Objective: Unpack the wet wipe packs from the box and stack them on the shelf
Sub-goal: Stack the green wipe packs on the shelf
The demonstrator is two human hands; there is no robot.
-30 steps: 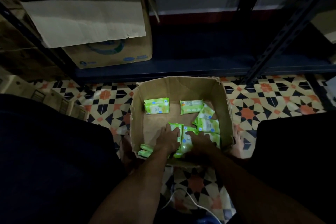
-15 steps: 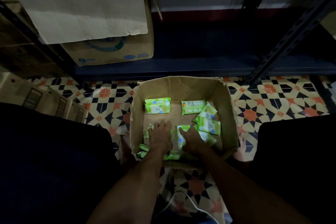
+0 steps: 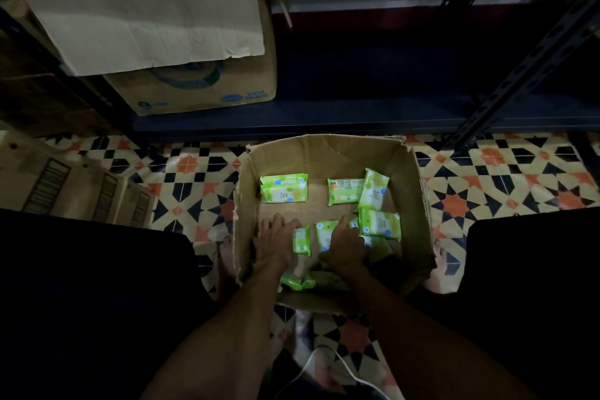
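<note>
Starting at the left hand (image 3: pixel 276 243): laid flat on the floor of the box (image 3: pixel 324 153), fingers straight and spread, gripping nothing. Just off its thumb side, touching or nearly so, an edge-up pack (image 3: pixel 301 240), long axis running away from the body. Next across, the right hand (image 3: pixel 345 247), palm down with fingers bent over the middle pack (image 3: pixel 324 234) — hard to tell in this dimness whether pinched or merely covered. Same lie for that pack, as far as shows: lengthwise toward the shelf (image 3: pixel 357 120), between the two hands.

Outward from there: a right pack (image 3: pixel 378 223) flat just beyond the right fingertips, a leaning pack (image 3: pixel 373 188) tipped up near the right wall, a far pack (image 3: pixel 344 191) back-side up beside it, and a far-left pack (image 3: pixel 284 188) alone and face-up, apart from the rest. Under the wrists, by the near wall, a dim heap (image 3: pixel 311 281) of more packs.

Beyond the box, straight ahead, the dark shelf, with a carton (image 3: pixel 194 88) at its left end. Patterned floor (image 3: pixel 487 178) on either side.

Every pack in view lying inside the box, so stacking judged barely begun, if at all. Looks like a gathering move — pressing the two central packs together, then lifting forward to the shelf. Turns on one relation: both packs lengthwise between the hands, hence a squeeze inward onto their long sides. Right hand nearer the cluster by the right wall; left hand nearer the lone far-left pack.
</note>
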